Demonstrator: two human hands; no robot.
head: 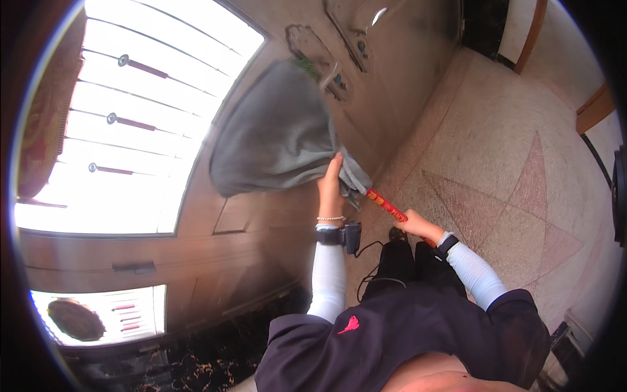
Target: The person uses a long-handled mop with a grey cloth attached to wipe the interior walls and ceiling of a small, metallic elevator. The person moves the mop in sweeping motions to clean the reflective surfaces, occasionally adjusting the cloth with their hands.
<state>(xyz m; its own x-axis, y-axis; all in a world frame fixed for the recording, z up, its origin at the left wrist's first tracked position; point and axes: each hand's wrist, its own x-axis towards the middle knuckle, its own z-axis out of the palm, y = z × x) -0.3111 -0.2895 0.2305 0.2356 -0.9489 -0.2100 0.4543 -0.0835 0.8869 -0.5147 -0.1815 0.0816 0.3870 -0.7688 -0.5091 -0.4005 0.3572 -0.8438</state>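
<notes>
A large grey cloth (277, 132) is draped over the far end of a broom-like tool and bunched where its red handle (382, 202) begins. My left hand (331, 182) grips the gathered cloth, thumb up along its folds. Lower down, my right hand (418, 225) is closed around the handle, which bears yellow writing. Some green bristles (308, 68) show past the cloth's upper edge, close to the wall. The rest of the tool's head is hidden under the fabric.
A brown wall (406, 54) with outlined recesses rises ahead. Bright barred windows (147, 98) are on the left, above dark marbled stone (205, 360). Speckled floor (470, 132) with pink star-shaped inlays extends to the right. A thin cable (371, 250) hangs near my left wrist.
</notes>
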